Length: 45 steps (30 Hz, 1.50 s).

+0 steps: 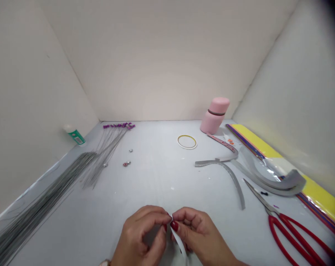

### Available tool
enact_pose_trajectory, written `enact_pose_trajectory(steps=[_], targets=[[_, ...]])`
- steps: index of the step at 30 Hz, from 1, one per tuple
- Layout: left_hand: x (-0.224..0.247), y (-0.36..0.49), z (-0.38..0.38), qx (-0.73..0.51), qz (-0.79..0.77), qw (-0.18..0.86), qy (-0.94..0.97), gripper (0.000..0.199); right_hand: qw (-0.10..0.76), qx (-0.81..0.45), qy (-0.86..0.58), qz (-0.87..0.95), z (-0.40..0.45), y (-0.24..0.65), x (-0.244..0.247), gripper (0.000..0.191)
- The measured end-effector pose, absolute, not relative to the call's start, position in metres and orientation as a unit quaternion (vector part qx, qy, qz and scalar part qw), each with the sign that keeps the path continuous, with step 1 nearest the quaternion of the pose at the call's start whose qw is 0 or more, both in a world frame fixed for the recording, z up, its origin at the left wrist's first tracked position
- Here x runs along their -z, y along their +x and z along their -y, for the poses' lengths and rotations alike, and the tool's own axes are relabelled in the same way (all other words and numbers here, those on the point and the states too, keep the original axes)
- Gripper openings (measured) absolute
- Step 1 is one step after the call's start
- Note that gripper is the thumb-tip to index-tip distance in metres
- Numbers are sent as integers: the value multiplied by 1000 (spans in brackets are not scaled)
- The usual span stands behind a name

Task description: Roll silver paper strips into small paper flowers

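My right hand pinches a white strip in a closed grip, long axis toward me; left hand at far end, hold unclear.

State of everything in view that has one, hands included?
Left hand: fingertips at white strip, grip unclear
Right hand: pinching the strip
White strip: held, gently curved
Red-handled scissors: lying flat, blades closed or nearly so
Pink bottle: standing, lid on
Green tube: white end up
Tape ring: lying flat
Gray wire bundle: loose, lying down
Purple-tipped wires: lying, fanned out
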<state>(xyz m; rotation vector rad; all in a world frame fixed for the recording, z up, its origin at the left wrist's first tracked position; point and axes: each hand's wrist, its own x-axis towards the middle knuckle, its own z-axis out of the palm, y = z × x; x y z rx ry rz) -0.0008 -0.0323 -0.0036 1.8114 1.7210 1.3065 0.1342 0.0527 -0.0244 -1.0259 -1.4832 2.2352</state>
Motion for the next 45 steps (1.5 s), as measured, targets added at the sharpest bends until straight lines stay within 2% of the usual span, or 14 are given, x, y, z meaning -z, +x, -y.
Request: enact_pose_trajectory(steps=[12,15,17,19,25,35,38,42,45], targets=[[5,1,32,-481,-606,212,596,19,145,-760,-347,530,-52,134,22,31],[8,5,30,-524,-631,303,485,12,149,-758,-349,531,-52,135,23,32],[12,7,29,-528,-636,390,405,14,153,-754,-352,533,-52,134,23,32],[16,9,28,-531,-631,431,366,17,154,-750,-353,537,-52,134,23,32],[19,11,27,-582,-624,378,360,15,136,-773,-346,514,-51,132,20,36],[26,16,27,-574,-590,491,285,21,124,-823,-293,470,-47,133,22,34],[27,16,28,-555,-626,436,332,19,116,-823,-313,460,-46,133,23,38],[20,10,30,-525,-650,250,489,11,123,-811,-334,464,-47,132,24,38],[15,3,31,-491,-589,97,635,18,142,-814,-320,464,-48,133,24,36]])
